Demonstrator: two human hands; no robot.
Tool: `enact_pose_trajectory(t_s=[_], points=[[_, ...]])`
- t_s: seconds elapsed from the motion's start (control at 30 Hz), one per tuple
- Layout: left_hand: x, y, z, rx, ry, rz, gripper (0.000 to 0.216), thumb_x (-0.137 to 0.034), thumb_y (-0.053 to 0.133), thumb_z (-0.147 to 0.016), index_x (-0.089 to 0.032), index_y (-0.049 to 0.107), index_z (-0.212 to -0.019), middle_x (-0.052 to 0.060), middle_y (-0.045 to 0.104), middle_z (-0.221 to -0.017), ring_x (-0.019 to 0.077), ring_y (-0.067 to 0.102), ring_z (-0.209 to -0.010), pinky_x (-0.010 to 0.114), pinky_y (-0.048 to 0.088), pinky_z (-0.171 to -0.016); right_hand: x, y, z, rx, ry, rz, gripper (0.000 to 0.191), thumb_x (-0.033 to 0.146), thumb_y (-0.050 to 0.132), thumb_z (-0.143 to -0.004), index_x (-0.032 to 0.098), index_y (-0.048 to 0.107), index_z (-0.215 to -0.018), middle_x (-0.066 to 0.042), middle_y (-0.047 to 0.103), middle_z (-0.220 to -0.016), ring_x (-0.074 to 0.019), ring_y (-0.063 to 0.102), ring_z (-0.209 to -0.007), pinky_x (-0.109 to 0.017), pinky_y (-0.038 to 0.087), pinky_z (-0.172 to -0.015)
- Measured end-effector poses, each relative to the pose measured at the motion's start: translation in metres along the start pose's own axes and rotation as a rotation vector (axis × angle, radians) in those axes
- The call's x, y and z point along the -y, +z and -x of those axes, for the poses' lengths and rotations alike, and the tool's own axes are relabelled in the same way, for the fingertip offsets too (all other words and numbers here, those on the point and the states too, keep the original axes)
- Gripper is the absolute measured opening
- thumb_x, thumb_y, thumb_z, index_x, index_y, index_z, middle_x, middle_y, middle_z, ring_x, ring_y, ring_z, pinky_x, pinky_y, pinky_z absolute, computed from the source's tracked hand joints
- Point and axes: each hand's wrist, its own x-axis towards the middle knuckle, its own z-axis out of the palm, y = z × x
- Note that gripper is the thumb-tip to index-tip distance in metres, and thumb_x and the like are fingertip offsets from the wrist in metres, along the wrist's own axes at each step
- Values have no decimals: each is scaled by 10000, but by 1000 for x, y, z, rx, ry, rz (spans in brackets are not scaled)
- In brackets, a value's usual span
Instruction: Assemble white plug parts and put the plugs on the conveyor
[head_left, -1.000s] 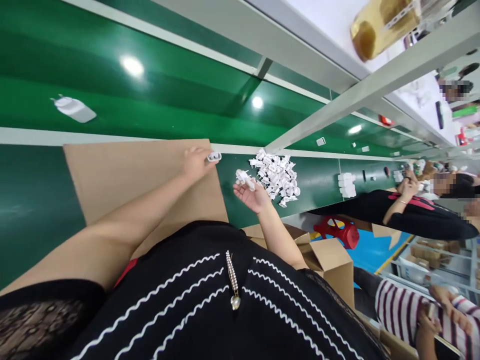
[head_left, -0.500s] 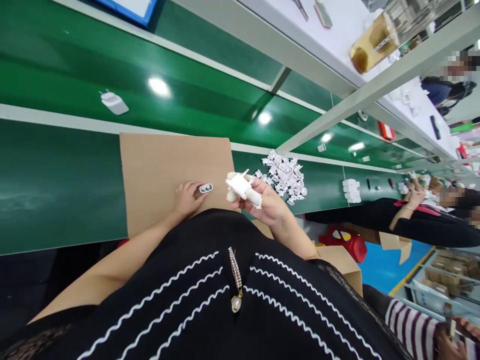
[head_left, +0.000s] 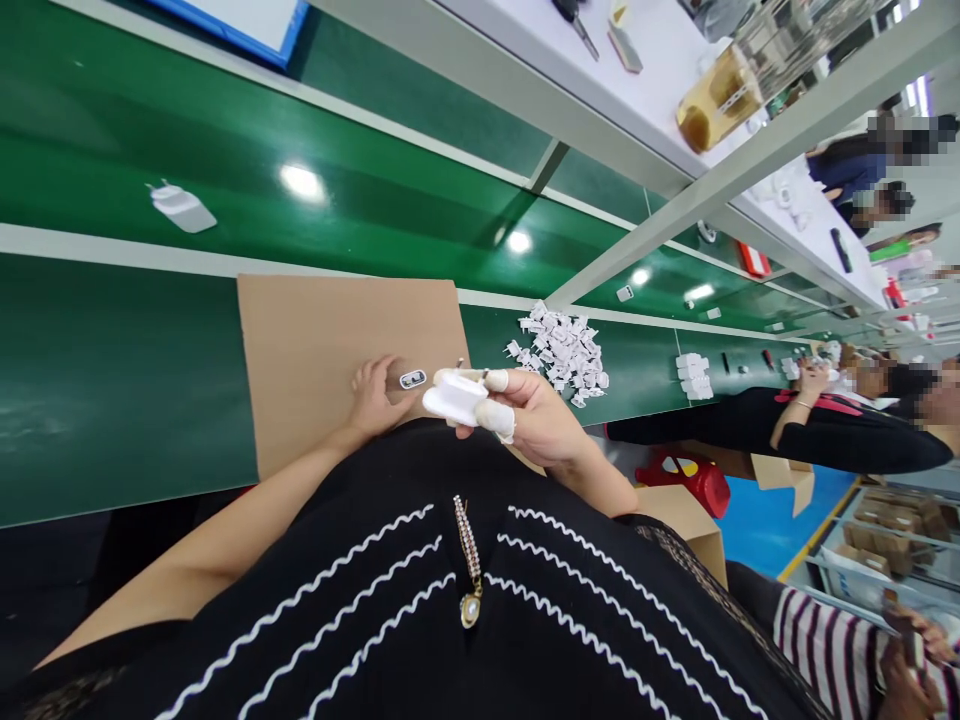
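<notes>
The right hand (head_left: 536, 415) is pinching a white charger body (head_left: 453, 396) above the lap, fingers curled; the left hand (head_left: 375, 395) is gripping a small USB part (head_left: 412, 379) over the cardboard sheet (head_left: 315, 330), a pile of white plugs (head_left: 561, 350) lying beyond

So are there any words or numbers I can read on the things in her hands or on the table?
None can be read.
Small part in the left hand: a dark oval mark, no letters visible.
White plug piece in the right hand: plain.
Red object on the far shelf: too small and blurred.
Cardboard sheet: blank.
</notes>
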Motion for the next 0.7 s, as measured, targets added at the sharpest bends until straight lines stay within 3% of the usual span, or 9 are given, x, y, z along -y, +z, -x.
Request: enact_pose_trajectory(t_s=[0.07, 0.1, 0.2, 0.27, 0.33, 0.5, 0.7], points=[[-38, -31, -6, -182, -17, 173, 631, -530, 630, -944, -226, 571, -1494, 202, 598, -1456, 435, 550, -1384, 664, 413, -1212, 3, 2, 2, -17, -11, 43, 492, 622, 919, -784, 217, 836, -1050, -63, 776, -949, -188, 734, -833, -291, 588, -708], [-61, -50, -10, -216, 43, 293, 528, -517, 566, -1000, -259, 632, -1456, 164, 641, -1416, 384, 580, -1362, 624, 435, -1215, 5, 3, 3, -22, -14, 58, 481, 638, 905, -795, 208, 846, -1004, -67, 776, -927, -180, 726, -810, -291, 582, -710], [-131, -114, -22, -162, 243, 681, 395, -445, 493, -1085, -282, 817, -1241, 100, 753, -1085, 250, 695, -1028, 433, 595, -937, 10, 6, 3, -15, -14, 55, 480, 659, 868, -831, 182, 853, -887, -86, 777, -872, -182, 717, -785, -330, 597, -778], [-171, -150, -28, -73, 296, 793, 337, -423, 561, -1083, -298, 857, -1186, 85, 749, -956, 195, 676, -863, 340, 576, -752, 12, 8, 2, -16, -20, 39, 479, 658, 863, -837, 180, 851, -853, -85, 773, -836, -189, 718, -781, -350, 602, -809], [-199, -175, -30, 16, 261, 785, 256, -461, 683, -1031, -305, 884, -1068, 63, 735, -861, 160, 651, -749, 292, 540, -645, 12, 9, 2, -25, -40, 57, 466, 652, 858, -846, 186, 849, -826, -80, 770, -826, -193, 718, -788, -353, 599, -819], [-224, -192, -32, 229, 125, 665, 299, -544, 885, -840, -246, 860, -829, 47, 726, -804, 149, 655, -661, 253, 507, -543, 10, 9, 8, -19, -106, 152, 403, 586, 854, -881, 204, 842, -752, -87, 775, -910, -232, 725, -959, -370, 581, -889], [-227, -200, -39, 323, 169, 594, 349, -510, 749, -958, -256, 831, -733, 47, 724, -794, 177, 688, -724, 267, 579, -640, 12, 9, 13, -49, -69, 136, 427, 612, 842, -882, 193, 850, -797, -89, 776, -912, -217, 714, -905, -350, 576, -832]])
